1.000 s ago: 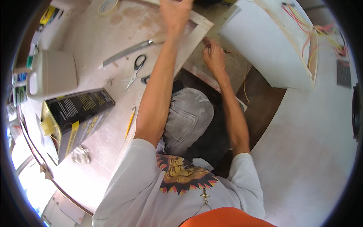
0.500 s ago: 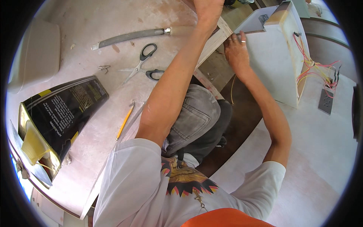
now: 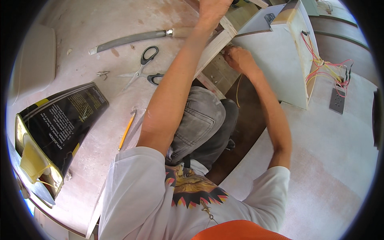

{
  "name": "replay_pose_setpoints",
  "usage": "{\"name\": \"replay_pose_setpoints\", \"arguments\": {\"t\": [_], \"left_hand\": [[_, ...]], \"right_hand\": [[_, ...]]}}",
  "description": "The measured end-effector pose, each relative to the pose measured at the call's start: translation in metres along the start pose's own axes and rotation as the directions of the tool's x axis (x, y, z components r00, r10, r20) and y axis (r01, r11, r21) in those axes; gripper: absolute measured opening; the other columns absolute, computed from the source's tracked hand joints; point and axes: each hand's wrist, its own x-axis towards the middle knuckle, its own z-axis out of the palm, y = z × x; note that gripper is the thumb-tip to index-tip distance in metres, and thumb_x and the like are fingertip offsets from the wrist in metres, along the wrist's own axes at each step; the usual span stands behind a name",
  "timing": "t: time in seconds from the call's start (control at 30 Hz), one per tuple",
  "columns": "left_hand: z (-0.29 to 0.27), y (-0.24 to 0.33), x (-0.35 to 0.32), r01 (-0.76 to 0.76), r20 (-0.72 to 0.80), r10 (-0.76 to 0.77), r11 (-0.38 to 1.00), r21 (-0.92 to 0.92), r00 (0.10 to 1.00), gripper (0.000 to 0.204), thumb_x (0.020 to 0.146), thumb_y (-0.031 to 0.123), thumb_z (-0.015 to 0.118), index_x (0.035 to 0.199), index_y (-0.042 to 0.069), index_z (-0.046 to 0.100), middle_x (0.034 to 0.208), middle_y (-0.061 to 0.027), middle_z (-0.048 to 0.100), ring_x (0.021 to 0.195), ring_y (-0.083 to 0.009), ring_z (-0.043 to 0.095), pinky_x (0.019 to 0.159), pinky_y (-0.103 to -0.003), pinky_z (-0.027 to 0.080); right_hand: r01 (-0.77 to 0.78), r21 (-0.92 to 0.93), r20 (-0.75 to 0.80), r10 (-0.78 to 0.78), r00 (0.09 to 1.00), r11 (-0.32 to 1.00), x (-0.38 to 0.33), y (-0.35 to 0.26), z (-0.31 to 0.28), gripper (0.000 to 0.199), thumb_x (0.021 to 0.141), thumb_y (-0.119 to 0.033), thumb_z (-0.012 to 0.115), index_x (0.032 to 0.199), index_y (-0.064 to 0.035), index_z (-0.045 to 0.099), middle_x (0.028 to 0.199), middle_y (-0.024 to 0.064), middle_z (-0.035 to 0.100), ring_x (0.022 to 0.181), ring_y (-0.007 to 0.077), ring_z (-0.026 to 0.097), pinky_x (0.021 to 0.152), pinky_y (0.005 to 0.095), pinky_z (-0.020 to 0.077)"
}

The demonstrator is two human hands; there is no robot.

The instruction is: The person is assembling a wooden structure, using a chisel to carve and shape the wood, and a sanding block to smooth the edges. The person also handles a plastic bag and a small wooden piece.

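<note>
- Right hand [image 3: 239, 59]: sits off the upper edge of the white box [image 3: 272, 66], where its fingers rest in the previous frame; it is now lower, near the corner of the wooden frame [image 3: 216, 46]. Position: 1 o'clock from the view centre.
- Right hand state: fingers curl inward, partly closed; fingertips are hidden, so any held item cannot be told.
- Left hand [image 3: 215, 9]: at 12 o'clock, over the wooden frame. Fingers pass beyond the upper border; opening and grip cannot be told.
- Wooden frame: between 12 and 1 o'clock, its near corner pointing toward the white box.
- White box: at 2 o'clock, just beside the right hand. Red and yellow wires [image 3: 320, 66] emerge from its outer side.
- Dark socket plate [image 3: 337, 101]: at 3 o'clock, below the wires.
- Thin yellow cord [image 3: 238, 94]: at 2 o'clock, below the right hand.
- Long grey hand tool [image 3: 132, 40]: at 11 o'clock; the left forearm crosses its pale handle.
- Scissors [image 3: 140, 69]: between 10 and 11 o'clock, blades apart.
- Yellow pencil [image 3: 127, 131]: at 9 o'clock.
- Black-and-yellow can [image 3: 60, 124]: at 9 o'clock, farther out.
</note>
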Motion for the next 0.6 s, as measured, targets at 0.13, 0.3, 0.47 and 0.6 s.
{"name": "replay_pose_setpoints", "arguments": {"t": [0.13,0.3,0.47,0.6], "left_hand": [[-0.003,0.001,0.003,0.018,0.008,-0.017,0.998,-0.053,1.0,0.061,0.08,0.027,0.086,0.12,0.001,0.048,0.101,-0.0078,0.063,0.091,-0.0147,0.06,0.08,-0.029,0.049],[-0.005,0.003,0.003,-0.039,-0.008,0.04,0.998,0.058,0.999,0.066,0.08,0.02,0.085,0.127,0.0,0.044,0.105,-0.0082,0.063,0.096,-0.015,0.06,0.085,-0.028,0.049],[-0.014,-0.013,0.008,-0.096,0.06,0.096,0.995,-0.004,0.994,0.065,0.084,0.01,0.079,0.134,0.001,0.038,0.117,-0.0115,0.06,0.104,-0.0172,0.06,0.092,-0.029,0.049],[-0.012,-0.014,0.007,-0.095,0.106,0.093,0.995,0.016,0.99,0.065,0.086,0.006,0.075,0.137,0.0,0.035,0.123,-0.0132,0.057,0.108,-0.0182,0.059,0.095,-0.029,0.049]], "right_hand": [[-0.088,0.837,-0.116,0.333,0.936,0.54,-0.001,0.0,-0.01,0.026,0.096,-0.011,0.053,0.113,-0.0002,0.069,0.096,0.012,0.072,0.092,0.0253,0.069,0.08,0.04,0.0536],[0.43,0.889,-0.227,0.662,0.715,-0.16,-0.005,-0.034,-0.035,0.034,0.096,-0.008,0.057,0.13,-0.0047,0.059,0.11,0.0049,0.066,0.098,0.0177,0.063,0.079,0.0352,0.0513],[0.564,0.166,-0.5,0.424,0.755,-0.809,0.011,-0.044,-0.056,0.036,0.099,-0.006,0.053,0.135,-0.0012,0.054,0.108,0.005,0.062,0.09,0.015,0.058,0.079,0.0304,0.047],[0.477,-0.07,-0.548,0.433,0.716,-0.876,0.015,-0.064,-0.058,0.034,0.102,-0.01,0.047,0.135,-0.0041,0.054,0.105,0.0038,0.064,0.089,0.0139,0.057,0.079,0.0316,0.0448]]}}
